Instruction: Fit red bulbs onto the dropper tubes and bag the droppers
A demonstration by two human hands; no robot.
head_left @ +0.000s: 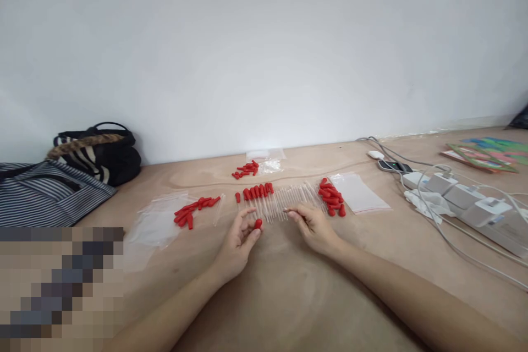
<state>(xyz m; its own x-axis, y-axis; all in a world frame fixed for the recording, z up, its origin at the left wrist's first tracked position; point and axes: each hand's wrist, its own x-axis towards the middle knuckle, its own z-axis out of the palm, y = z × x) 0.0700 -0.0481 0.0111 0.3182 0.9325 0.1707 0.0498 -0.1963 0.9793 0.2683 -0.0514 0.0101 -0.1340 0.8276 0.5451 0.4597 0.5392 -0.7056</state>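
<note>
My left hand (241, 236) pinches a small red rubber cap (258, 224) between thumb and fingers. My right hand (312, 224) rests on the wooden table, its fingertips on a clear thin tube (289, 210). Just beyond both hands lies a row of clear tubes (284, 199); those at its left end carry red caps (258, 191). A pile of loose red caps (331, 197) sits right of the row. More red-capped tubes (193, 210) lie to the left, and another small red heap (246, 169) lies farther back.
Clear plastic bags (154, 223) lie at left and one (359, 192) at right. A black striped bag (99, 154) and striped cloth (45, 190) sit at far left. White chargers, a power strip (474, 203) and cables occupy the right, with colourful sheets (487, 154) behind.
</note>
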